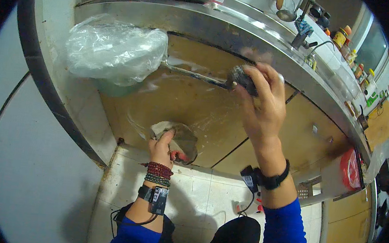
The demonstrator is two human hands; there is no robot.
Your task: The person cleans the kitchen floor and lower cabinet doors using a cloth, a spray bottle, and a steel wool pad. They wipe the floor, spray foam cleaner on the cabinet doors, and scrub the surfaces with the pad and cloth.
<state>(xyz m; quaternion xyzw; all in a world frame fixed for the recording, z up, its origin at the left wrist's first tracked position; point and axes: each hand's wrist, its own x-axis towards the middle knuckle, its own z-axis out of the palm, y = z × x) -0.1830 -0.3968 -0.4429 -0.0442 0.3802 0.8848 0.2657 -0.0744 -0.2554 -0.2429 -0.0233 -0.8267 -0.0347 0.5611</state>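
My right hand (265, 100) grips a dark steel wool scouring pad (242, 79) just below the stainless steel counter edge. The pad is at the right end of a metal rail (198, 76) across the brown cabinet door (182, 103). Whitish suds streak the door near the rail and lower down at the left. In my left hand (162, 146) is a crumpled beige-grey cloth (186, 140) with a red patch, held low before the door. Whether the cloth touches the door is hard to tell.
A clear plastic bag (117, 52) bulges at the rail's left end, something greenish under it. Above runs the steel counter edge (274, 41), with a faucet (300, 37) and several bottles behind. Cables trail from devices on both wrists. A red plastic bag (351, 170) is at right.
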